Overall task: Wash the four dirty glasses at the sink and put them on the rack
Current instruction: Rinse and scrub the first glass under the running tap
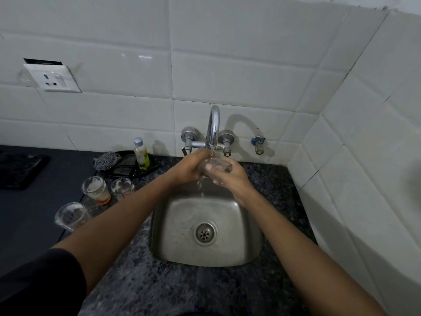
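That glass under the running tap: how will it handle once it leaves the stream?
The glass is probably slippery, as water streams off it and both hands. It looks thin and clear, so likely fragile against the steel sink. Held on its side, it may roll if laid down.

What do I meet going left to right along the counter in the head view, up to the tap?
Black stove edge → nearest glass → glass with orange dregs → third glass → soap bottle → tap.

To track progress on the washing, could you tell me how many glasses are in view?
4. One glass is held in both hands under the running tap; three stand on the counter left of the sink: one with orange residue, one beside it, one nearest the camera.
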The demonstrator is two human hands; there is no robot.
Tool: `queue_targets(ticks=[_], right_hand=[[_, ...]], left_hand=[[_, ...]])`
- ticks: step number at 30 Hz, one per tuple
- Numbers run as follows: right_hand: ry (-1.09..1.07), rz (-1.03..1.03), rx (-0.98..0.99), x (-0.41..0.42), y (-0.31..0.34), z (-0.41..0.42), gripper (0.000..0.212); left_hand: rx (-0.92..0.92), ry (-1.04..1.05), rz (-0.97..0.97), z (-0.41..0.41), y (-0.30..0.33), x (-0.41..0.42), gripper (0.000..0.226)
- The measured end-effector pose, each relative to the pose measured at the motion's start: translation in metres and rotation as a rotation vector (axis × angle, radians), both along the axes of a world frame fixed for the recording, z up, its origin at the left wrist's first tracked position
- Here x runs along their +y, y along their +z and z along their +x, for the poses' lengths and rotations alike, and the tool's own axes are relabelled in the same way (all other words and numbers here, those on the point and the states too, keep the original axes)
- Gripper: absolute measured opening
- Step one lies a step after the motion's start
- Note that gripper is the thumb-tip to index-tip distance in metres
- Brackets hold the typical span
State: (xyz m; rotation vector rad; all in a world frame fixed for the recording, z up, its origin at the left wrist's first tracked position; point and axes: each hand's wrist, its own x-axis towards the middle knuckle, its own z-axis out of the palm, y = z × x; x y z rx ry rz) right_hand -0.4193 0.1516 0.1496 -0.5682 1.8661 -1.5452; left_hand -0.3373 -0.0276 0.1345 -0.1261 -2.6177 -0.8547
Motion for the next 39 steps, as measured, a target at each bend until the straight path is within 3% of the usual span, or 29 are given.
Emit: queue_targets(ticks=[1,2,3,6,7,8,11,12,14,16,18,19,22,23,24,26,28,32,33,36,39], right_hand=[[0.019,-0.023,-0.173,0.000,0.004,-0.001,0.052],[0.025,-0.010,-0.198,-0.001,0.005,-0.001,0.047],[0.008,0.051,-0.072,-0.001,0.005,0.000,0.045],[-0.013,0.182,0.560,0.000,-0.004,0.000,0.057],[-0.010,0.169,0.594,0.001,-0.005,0.003,0.060],[-0.015,0.143,0.517,0.001,-0.004,0.004,0.060],[0.012,0.023,-0.163,0.003,0.010,0.004,0.046],[0.038,0.014,-0.268,0.003,0.012,0.003,0.044],[0.051,0.085,-0.113,0.002,0.012,0.003,0.042],[0.022,0.190,0.305,0.002,0.007,0.001,0.048],[-0.006,0.195,0.499,0.003,0.001,0.004,0.057],[-0.002,0.161,0.417,0.002,-0.001,0.004,0.059],[0.030,0.034,-0.177,0.001,0.008,0.003,0.053],[0.053,0.040,-0.216,0.001,0.012,0.004,0.054],[0.051,0.077,-0.130,0.001,0.012,0.004,0.056],[0.017,0.190,0.267,0.001,0.009,0.005,0.058],[-0.014,0.188,0.420,0.002,0.004,0.008,0.061],[-0.013,0.019,-0.119,0.001,0.021,0.015,0.038],[-0.004,0.038,-0.073,0.001,0.022,0.015,0.037],[0.006,0.161,0.368,0.004,0.020,0.016,0.047],[0.004,0.158,0.415,0.004,0.015,0.015,0.047]], left_hand=[[0.008,-0.003,-0.003,0.000,-0.001,0.000,0.050],[0.010,0.000,-0.001,0.001,-0.001,0.000,0.050],[0.008,0.006,0.000,0.001,-0.002,0.002,0.050],[-0.023,0.021,-0.006,0.000,-0.002,0.003,0.056],[-0.030,0.017,-0.010,-0.001,-0.002,0.003,0.057],[-0.037,0.014,-0.013,-0.001,-0.001,0.002,0.057],[-0.029,0.011,-0.027,0.001,0.001,0.002,0.053],[-0.018,0.005,-0.028,0.002,0.001,0.003,0.054],[-0.006,0.003,-0.015,0.002,-0.002,0.006,0.051],[-0.008,0.023,-0.009,0.003,-0.002,0.008,0.047],[-0.011,0.034,-0.018,0.002,0.001,0.006,0.049],[-0.008,0.038,-0.030,0.002,0.002,0.005,0.049],[0.021,0.039,-0.069,0.003,0.005,0.005,0.052],[0.021,0.039,-0.064,0.004,0.004,0.005,0.052],[0.019,0.044,-0.055,0.004,0.002,0.005,0.049],[0.015,0.060,-0.036,0.005,0.000,0.007,0.045],[0.007,0.074,-0.025,0.002,-0.001,0.005,0.049],[0.011,0.074,-0.014,0.002,0.001,0.005,0.053],[-0.001,0.085,0.019,0.002,0.001,0.007,0.052],[-0.167,0.203,0.237,0.003,0.000,0.016,0.053],[-0.333,0.194,0.585,0.004,-0.005,0.018,0.060]])
